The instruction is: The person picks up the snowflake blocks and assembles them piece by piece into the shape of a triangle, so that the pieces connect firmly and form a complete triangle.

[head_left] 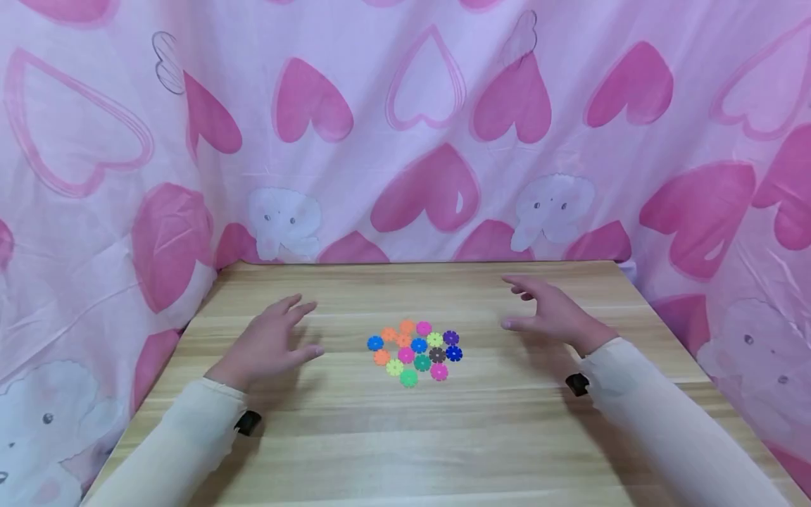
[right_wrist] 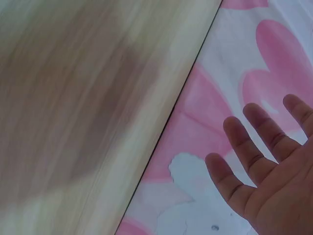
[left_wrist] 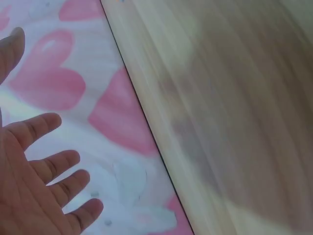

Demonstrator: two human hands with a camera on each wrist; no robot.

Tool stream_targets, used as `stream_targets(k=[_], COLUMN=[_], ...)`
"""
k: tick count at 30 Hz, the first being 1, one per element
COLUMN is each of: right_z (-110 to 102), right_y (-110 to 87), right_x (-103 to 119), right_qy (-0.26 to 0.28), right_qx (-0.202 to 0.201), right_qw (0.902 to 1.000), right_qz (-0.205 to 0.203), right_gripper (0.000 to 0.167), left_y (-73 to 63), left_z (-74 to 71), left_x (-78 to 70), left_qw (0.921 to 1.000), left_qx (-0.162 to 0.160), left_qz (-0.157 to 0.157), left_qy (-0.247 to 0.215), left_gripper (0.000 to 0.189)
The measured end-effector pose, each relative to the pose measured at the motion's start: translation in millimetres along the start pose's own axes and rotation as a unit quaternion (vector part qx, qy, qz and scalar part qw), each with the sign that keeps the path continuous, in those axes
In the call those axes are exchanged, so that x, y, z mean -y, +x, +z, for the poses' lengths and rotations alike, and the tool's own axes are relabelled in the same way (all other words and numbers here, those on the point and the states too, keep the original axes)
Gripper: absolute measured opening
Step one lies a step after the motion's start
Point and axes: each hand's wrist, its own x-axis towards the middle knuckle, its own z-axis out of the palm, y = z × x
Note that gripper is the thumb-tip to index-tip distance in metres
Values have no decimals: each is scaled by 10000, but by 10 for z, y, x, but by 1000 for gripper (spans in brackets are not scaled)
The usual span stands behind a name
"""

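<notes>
Several small notched plastic discs, shaped like flowers, lie flat in a loose cluster at the middle of the table. Among them are a green disc (head_left: 409, 378), a dark brown disc (head_left: 437, 355), a purple disc (head_left: 450, 338) and a light blue disc (head_left: 375, 343). My left hand (head_left: 269, 341) hovers to the left of the cluster, fingers spread and holding nothing. On the other side my right hand (head_left: 554, 313) hovers too, its fingers extended, apart from the discs. Both wrist views show bare palms with spread fingers.
The wooden table (head_left: 405, 451) reaches back to a pink and white curtain (head_left: 355, 190) with hearts, which also hangs along both sides. A small black item (head_left: 248, 422) sits at the left wrist, another black item (head_left: 577, 384) at the right wrist.
</notes>
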Motion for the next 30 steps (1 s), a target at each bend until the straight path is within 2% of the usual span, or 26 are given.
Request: stream_targets(k=[13,30], right_z=[316,523], right_y=[194,303], right_x=[146,377], right_qy=[436,735], right_qx=[497,1231], right_qw=[9977,9882], right_qz=[128,541], right_gripper=[78,60], left_y=[249,547], left_z=[271,519], left_x=[-323,-436], left_qw=[9980,9920], left_qx=[580,1239], left_qz=[237,-74], left_qy=[-104,-210], left_gripper=[81,81])
